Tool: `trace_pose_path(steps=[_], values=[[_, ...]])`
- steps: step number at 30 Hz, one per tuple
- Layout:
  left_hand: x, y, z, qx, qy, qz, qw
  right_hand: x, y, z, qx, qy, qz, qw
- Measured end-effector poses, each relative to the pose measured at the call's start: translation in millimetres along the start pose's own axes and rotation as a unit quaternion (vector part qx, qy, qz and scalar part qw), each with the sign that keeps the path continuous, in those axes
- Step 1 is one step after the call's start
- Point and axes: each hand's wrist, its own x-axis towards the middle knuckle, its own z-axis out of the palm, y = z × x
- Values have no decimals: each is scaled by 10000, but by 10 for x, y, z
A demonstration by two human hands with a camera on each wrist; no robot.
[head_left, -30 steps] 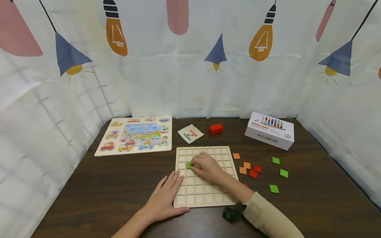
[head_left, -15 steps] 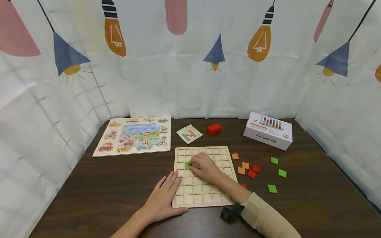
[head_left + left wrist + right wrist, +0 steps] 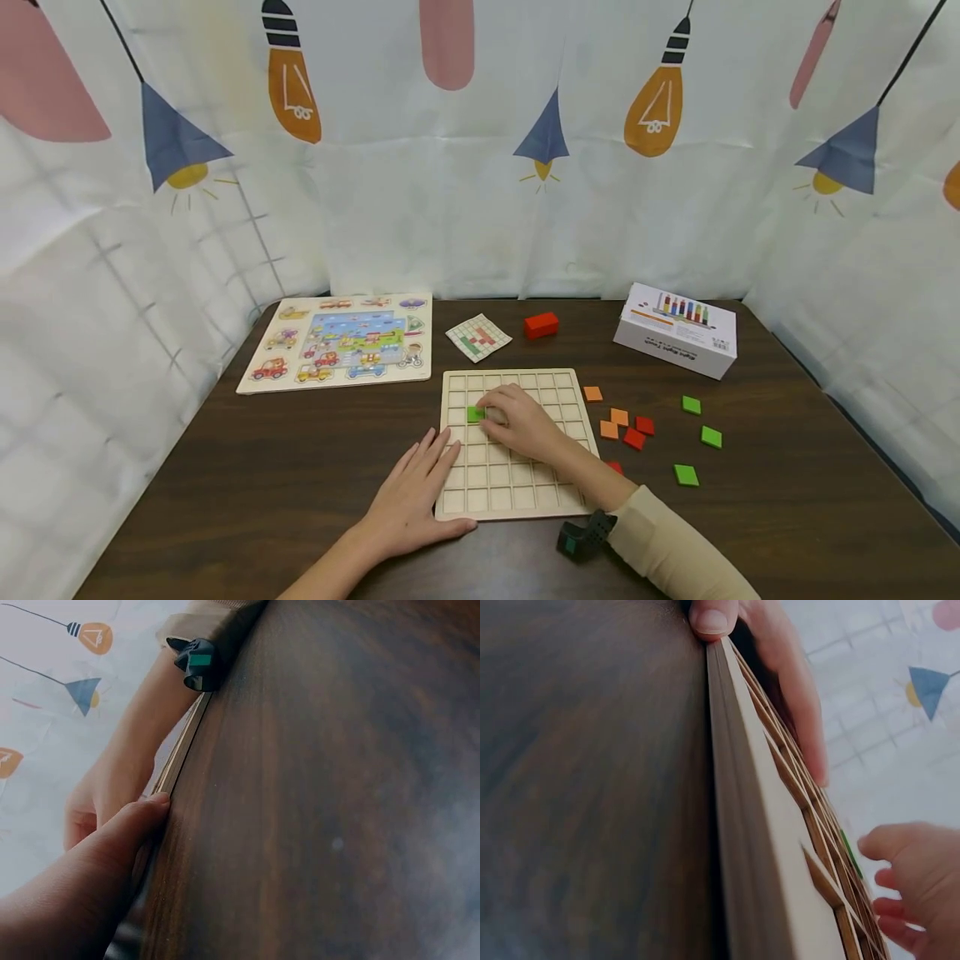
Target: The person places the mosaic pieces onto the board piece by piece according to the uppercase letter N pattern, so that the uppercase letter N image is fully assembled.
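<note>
A pale wooden grid board (image 3: 489, 500) lies on the table in front of me. One green square tile (image 3: 476, 414) is at a cell in its upper left part. My right hand (image 3: 521, 423) reaches over the board, finger and thumb at the tile's right side, pinching it. In the right wrist view the tile (image 3: 851, 853) shows as a thin green edge beside the thumb (image 3: 885, 841). My left hand (image 3: 412, 496) rests at the board's lower left edge, fingers spread, the thumb along the front edge. The left wrist view shows that thumb (image 3: 142, 817) against the board's side.
Right of the board lie loose orange tiles (image 3: 609, 430), red tiles (image 3: 634, 439) and green tiles (image 3: 686, 476). Behind it are a patterned card (image 3: 478, 337), a red block (image 3: 541, 325) and a white box (image 3: 675, 333). A vehicle picture puzzle (image 3: 258, 385) lies at the back left.
</note>
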Motion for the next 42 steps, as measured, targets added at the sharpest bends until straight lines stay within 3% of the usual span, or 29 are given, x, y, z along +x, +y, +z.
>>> trace_pose_path(steps=[9,17,26,35,42], values=[[9,3,-20,-30,30,-7,10000,-20,-67,-212,-157,-52,39,9999],[-1,2,-16,-14,4,-21,10000,-118,1,-432,-103,77,177,9998],[7,0,-3,82,-12,34,10000,-374,272,-680,-206,700,209,9971],[-9,3,1,106,47,49,9999,-746,577,-992,-673,878,877,9900],[2,-1,-17,86,-10,45,10000,-1003,783,-1342,-1117,1226,1428,9758]])
